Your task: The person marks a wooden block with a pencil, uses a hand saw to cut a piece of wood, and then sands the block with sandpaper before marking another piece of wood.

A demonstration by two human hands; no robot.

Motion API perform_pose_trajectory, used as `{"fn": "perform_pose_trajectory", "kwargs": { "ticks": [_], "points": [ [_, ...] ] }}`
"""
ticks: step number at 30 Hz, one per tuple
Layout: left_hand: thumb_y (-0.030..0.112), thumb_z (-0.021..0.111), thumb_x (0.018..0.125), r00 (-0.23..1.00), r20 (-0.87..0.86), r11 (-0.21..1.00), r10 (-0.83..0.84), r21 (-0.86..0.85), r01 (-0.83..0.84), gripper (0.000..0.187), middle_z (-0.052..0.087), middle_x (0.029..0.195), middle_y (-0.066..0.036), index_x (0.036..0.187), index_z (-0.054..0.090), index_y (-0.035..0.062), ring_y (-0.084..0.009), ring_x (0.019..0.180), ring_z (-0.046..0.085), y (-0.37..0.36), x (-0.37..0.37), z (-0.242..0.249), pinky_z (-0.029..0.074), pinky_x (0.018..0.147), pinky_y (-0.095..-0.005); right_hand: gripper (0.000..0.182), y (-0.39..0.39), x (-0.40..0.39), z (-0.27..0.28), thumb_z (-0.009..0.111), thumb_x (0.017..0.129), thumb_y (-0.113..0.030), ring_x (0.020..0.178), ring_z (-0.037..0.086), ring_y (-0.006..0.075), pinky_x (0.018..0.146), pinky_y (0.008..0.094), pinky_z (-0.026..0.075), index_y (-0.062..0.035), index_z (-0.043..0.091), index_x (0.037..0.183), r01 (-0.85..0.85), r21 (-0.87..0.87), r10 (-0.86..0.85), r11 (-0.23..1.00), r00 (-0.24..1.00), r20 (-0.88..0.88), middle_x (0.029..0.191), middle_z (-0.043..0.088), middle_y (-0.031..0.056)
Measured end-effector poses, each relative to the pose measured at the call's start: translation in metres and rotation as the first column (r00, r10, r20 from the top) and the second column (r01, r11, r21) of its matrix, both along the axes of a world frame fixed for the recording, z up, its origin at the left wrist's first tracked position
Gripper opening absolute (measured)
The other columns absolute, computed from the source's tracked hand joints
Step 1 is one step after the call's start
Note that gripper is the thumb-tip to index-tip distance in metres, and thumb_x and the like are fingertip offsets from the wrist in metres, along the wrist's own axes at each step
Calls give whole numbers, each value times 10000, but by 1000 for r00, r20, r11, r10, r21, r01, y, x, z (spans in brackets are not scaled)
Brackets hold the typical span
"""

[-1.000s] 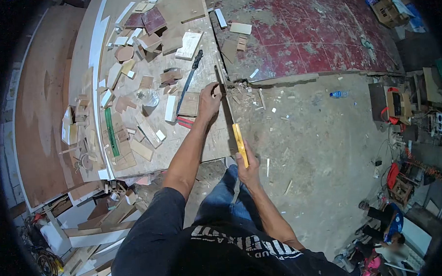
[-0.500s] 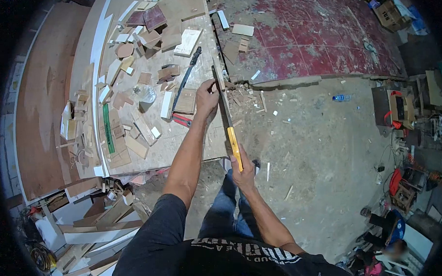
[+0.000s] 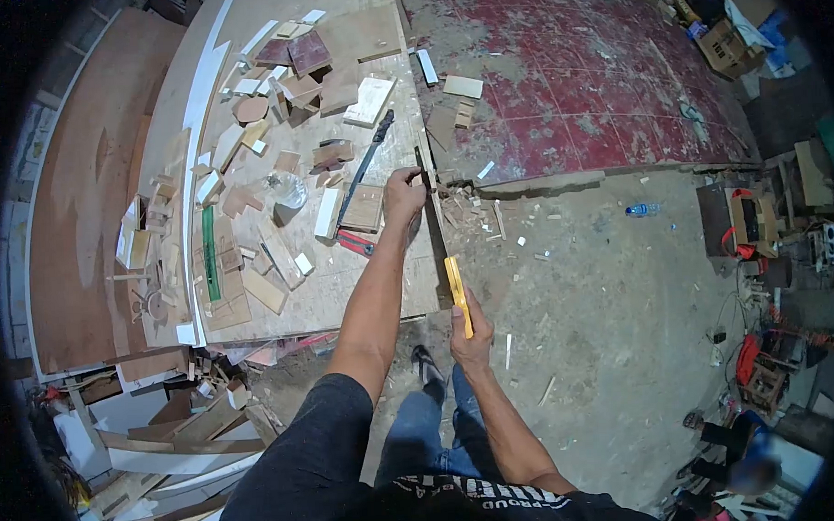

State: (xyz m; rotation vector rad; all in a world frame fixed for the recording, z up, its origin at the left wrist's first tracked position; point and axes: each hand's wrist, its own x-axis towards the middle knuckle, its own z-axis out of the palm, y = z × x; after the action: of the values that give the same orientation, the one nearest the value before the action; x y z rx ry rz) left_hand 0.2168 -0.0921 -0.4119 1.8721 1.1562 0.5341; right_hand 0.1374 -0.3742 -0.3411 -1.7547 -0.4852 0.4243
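My right hand (image 3: 471, 334) is closed round the yellow handle (image 3: 458, 291) of a saw, past the workbench's right edge. The dark blade (image 3: 439, 250) runs forward from the handle along that edge. Near the blade's far part, my left hand (image 3: 404, 197) rests at the edge of the bench (image 3: 345, 309) with its fingers bent together; what they grip is too small to tell. To its left lie a square wooden block (image 3: 364, 209), a red cutter (image 3: 355, 243) and a long dark tool (image 3: 366, 166).
Wood offcuts (image 3: 310, 53), a clear plastic container (image 3: 288, 190) and a green strip (image 3: 210, 254) lie on the bench. A blue bottle (image 3: 643, 210) is on the floor. Another person (image 3: 747, 451) is at the lower right. Scrap boards (image 3: 180, 445) are piled at the lower left.
My right hand and the saw handle have moved a little down and right in view. The bench and my left hand also appear shifted, as the view has moved.
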Motion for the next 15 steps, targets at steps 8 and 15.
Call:
{"fn": "perform_pose_trajectory", "kwargs": {
  "ticks": [8, 15],
  "points": [
    [124, 695, 724, 997, 68, 999, -22, 25, 20, 339, 687, 1041, -155, 1056, 721, 64, -278, 949, 655, -4, -3, -2, 507, 844, -337, 391, -1, -9, -14, 557, 949, -146, 962, 691, 327, 813, 344, 533, 62, 553, 1280, 53, 47, -62, 997, 977, 205, 1129, 657, 262],
    [107, 679, 717, 995, 90, 997, -50, 68, 44, 319, 689, 1043, -172, 1028, 727, 56, -292, 988, 656, 1, 0, -4, 508, 873, -351, 367, -2, -10, -2, 567, 940, -131, 922, 703, 322, 789, 333, 538, 61, 577, 1252, 62, 27, -66, 998, 985, 160, 1078, 675, 256]
  ]
}}
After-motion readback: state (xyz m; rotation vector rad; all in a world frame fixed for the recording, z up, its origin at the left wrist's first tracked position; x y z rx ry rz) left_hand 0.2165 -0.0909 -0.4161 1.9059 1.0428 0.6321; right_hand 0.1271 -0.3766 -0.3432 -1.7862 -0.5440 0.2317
